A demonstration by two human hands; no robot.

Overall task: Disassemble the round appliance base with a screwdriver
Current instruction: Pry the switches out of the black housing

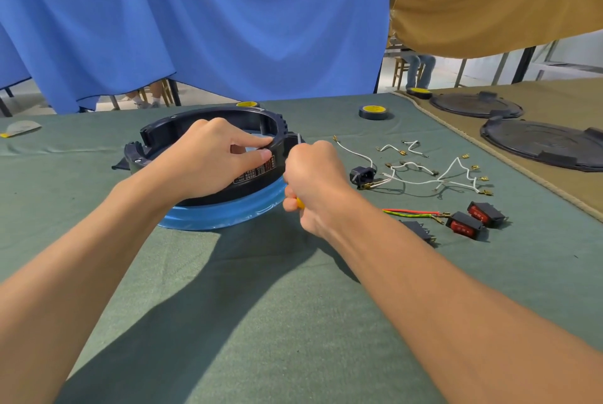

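Head view: our left hand (213, 162) pinches the round base (257, 183) by its rim. Our right hand (318, 183) grips the screwdriver (299, 203), mostly hidden.

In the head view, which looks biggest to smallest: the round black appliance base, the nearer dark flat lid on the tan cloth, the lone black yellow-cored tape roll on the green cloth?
1. round black appliance base
2. nearer dark flat lid, partly cut off at the frame edge
3. black tape roll, plainly smallest

Bare forearms (98, 260), left hand (208, 162), right hand (318, 181).
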